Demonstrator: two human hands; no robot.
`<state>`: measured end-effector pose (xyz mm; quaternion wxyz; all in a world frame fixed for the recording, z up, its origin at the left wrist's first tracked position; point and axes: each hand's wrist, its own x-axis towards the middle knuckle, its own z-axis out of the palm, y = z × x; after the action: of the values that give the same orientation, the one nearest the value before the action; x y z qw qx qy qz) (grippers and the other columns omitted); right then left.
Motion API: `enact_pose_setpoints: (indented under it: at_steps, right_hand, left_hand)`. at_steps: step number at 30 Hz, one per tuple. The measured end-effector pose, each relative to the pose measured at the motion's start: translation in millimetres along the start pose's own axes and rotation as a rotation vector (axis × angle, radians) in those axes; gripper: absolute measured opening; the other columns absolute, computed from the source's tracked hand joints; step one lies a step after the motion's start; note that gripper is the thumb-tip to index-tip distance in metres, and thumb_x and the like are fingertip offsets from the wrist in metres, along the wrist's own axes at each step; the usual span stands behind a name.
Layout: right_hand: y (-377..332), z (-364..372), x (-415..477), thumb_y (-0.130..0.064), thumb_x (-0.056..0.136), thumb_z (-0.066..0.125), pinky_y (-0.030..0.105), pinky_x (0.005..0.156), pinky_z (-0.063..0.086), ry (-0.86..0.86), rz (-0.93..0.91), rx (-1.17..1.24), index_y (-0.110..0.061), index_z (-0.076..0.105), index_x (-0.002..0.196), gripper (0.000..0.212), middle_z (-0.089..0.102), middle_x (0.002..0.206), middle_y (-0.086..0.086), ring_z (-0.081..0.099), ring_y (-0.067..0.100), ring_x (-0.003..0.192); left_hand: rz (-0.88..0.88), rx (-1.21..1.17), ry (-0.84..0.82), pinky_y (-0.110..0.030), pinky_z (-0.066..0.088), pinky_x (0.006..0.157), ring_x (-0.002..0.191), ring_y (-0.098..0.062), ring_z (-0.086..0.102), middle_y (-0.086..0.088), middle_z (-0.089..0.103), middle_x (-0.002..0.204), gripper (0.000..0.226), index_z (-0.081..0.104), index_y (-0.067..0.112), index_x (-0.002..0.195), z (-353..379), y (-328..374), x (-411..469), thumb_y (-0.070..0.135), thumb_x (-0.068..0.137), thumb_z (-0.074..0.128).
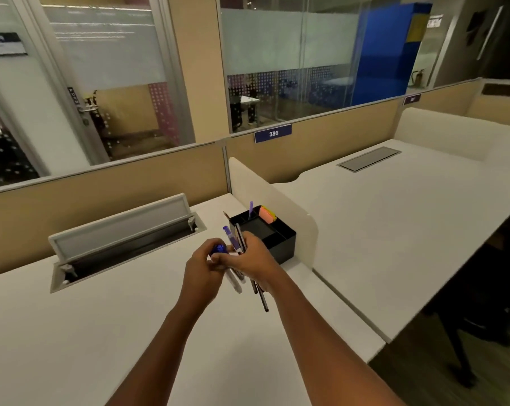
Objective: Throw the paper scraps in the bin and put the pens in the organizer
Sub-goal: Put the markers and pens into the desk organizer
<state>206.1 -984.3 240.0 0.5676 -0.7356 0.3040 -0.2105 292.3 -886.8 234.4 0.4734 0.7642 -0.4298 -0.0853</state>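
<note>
Several pens (pixel 238 253) bunched in right hand (pixel 252 263) grip; left hand (pixel 202 269) pinching blue-capped pen (pixel 219 249). Light, stiff, slippery; hold mid-barrel. Organizer (pixel 274 238) near.

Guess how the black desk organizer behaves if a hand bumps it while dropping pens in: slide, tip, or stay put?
The organizer looks low and wide, so tipping seems unlikely. It appears mostly empty, holding one purple pen and sticky notes, so it is probably light and may slide on the smooth desk. The divider close behind it would likely stop that.
</note>
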Motion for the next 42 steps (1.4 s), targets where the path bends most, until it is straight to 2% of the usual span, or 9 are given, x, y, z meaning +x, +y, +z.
enact_pose_setpoints:
  at_steps: [4,8,12,15,20,24,28,36,42]
  right_hand:
    - [11.3,-14.0,12.5,-0.059,0.081,0.063,0.025,0.069,0.051,0.194,0.033,0.096,-0.019,0.054,0.110,0.051,0.064,0.093,-0.004,0.063,0.012,0.086]
    - [19.1,-42.7,38.2,-0.041,0.096,0.053,0.035,0.082,0.057,0.309,0.064,0.174,-0.016,0.053,0.121,0.035,0.072,0.097,0.001,0.067,0.013,0.090]
    - [24.4,-78.0,58.7,-0.041,0.097,0.050,0.026,0.056,0.051,0.392,0.052,0.189,-0.012,0.059,0.104,0.031,0.065,0.070,-0.009,0.058,0.013,0.064]
    - [27.3,-100.9,74.6,-0.041,0.096,0.050,0.021,0.053,0.048,0.402,0.027,0.193,-0.022,0.056,0.091,0.021,0.065,0.075,-0.003,0.060,0.014,0.067]
    - [40.7,-127.8,100.9,-0.037,0.098,0.049,0.025,0.056,0.044,0.360,0.062,0.220,-0.009,0.052,0.112,0.032,0.064,0.103,0.019,0.050,0.015,0.066]
    - [53.1,-134.7,114.8,-0.037,0.098,0.049,0.026,0.055,0.043,0.325,0.077,0.222,-0.008,0.052,0.110,0.032,0.063,0.103,0.023,0.049,0.014,0.062]
    - [63.6,-133.6,124.4,-0.036,0.098,0.049,0.023,0.053,0.042,0.292,0.090,0.217,-0.006,0.052,0.116,0.036,0.064,0.105,0.021,0.049,0.013,0.063]
    - [73.4,-128.7,129.2,-0.036,0.096,0.052,0.020,0.048,0.042,0.257,0.100,0.251,-0.012,0.055,0.107,0.027,0.062,0.076,0.001,0.049,0.010,0.054]
    - [73.0,-122.2,133.5,-0.041,0.096,0.051,0.022,0.051,0.044,0.251,0.120,0.249,-0.029,0.049,0.086,0.015,0.062,0.075,0.001,0.050,0.012,0.057]
  left_hand:
    - [0.006,-0.070,0.039,-0.011,0.047,0.074,0.097,-0.018,0.058,0.002,0.051,0.111,0.043,0.055,0.013,0.117,18.1,2.8,22.4,-0.002,0.079,0.069]
    - [0.003,-0.110,0.040,-0.009,0.046,0.068,0.088,-0.011,0.058,0.008,0.053,0.101,0.041,0.052,0.026,0.106,41.2,13.1,52.0,-0.001,0.080,0.069]
    - [-0.006,-0.148,0.076,-0.009,0.048,0.066,0.079,0.000,0.056,0.021,0.051,0.087,0.042,0.050,0.029,0.101,72.8,23.8,79.3,-0.001,0.079,0.069]
    - [-0.034,-0.190,0.119,-0.020,0.053,0.074,0.083,-0.008,0.060,0.018,0.053,0.088,0.041,0.050,0.028,0.101,99.3,26.3,99.4,-0.003,0.080,0.066]
    - [-0.154,-0.207,0.179,-0.026,0.053,0.083,0.093,-0.014,0.058,0.005,0.056,0.098,0.038,0.050,0.024,0.105,136.7,16.8,116.1,-0.004,0.083,0.062]
    - [-0.200,-0.232,0.229,-0.022,0.053,0.077,0.091,-0.017,0.062,0.003,0.057,0.096,0.038,0.048,0.027,0.101,155.1,2.8,119.3,-0.005,0.084,0.060]
    - [-0.257,-0.255,0.251,-0.037,0.059,0.078,0.089,-0.018,0.063,0.002,0.057,0.097,0.038,0.047,0.028,0.101,166.4,-6.0,120.2,-0.002,0.084,0.062]
    - [-0.314,-0.171,0.279,-0.009,0.045,0.066,0.081,-0.008,0.058,0.001,0.056,0.097,0.034,0.047,0.023,0.103,182.9,-20.0,116.3,-0.002,0.084,0.062]
    - [-0.328,-0.047,0.231,-0.014,0.044,0.074,0.086,-0.010,0.051,0.000,0.048,0.100,0.036,0.045,0.019,0.101,188.9,-22.4,116.5,-0.006,0.082,0.062]
